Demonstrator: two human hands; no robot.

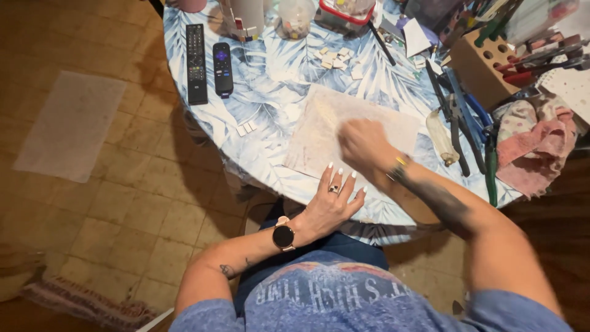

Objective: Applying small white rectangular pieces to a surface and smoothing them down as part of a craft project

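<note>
From the head camera, a pale rectangular board lies flat near the middle of the round worktop, which wears a blue-and-white leaf-print cloth. The board looks off-white, mottled and faintly marked, with its near corner close to the worktop's six o'clock edge.

The right hand sits on top of the board toward its four o'clock side. It is blurred, the fingers curled down toward the surface; I cannot tell whether it pinches anything. Its forearm runs out toward five o'clock, with a band at the wrist.

The left hand lies open, fingers spread and pale-tipped, flat on the worktop's edge at six o'clock, fingertips reaching the board's near edge. It grips nothing. A ring shows on one finger and a dark round watch sits on the wrist.

At ten o'clock two black remotes lie side by side. Small white tiles are scattered at twelve o'clock, past the board. At three o'clock lie pliers and a pink cloth, with a holed wooden block at two o'clock.
</note>
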